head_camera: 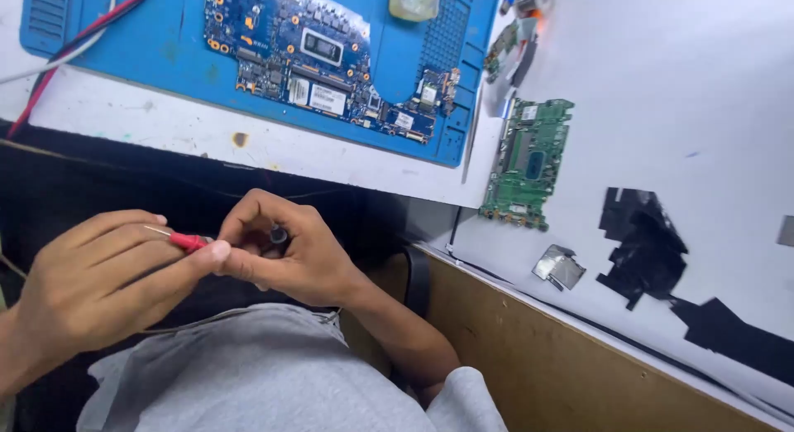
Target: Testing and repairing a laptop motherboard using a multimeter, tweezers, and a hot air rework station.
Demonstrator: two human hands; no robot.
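Left hand point(91, 287) pinching a red-tipped probe point(184, 240) in closed fingers; right hand point(281, 250) curled shut around a small dark probe end point(279, 233), both in the lap. Blue motherboard point(318, 60) on blue mat point(149, 43), untouched; green board point(529, 163) aside.

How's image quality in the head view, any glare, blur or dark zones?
Head view: white table is evenly bright, slightly washed out; the blue board stays sharp. Under the table edge it is dark. Left hand and right hand are lit, slightly soft around the red probe.
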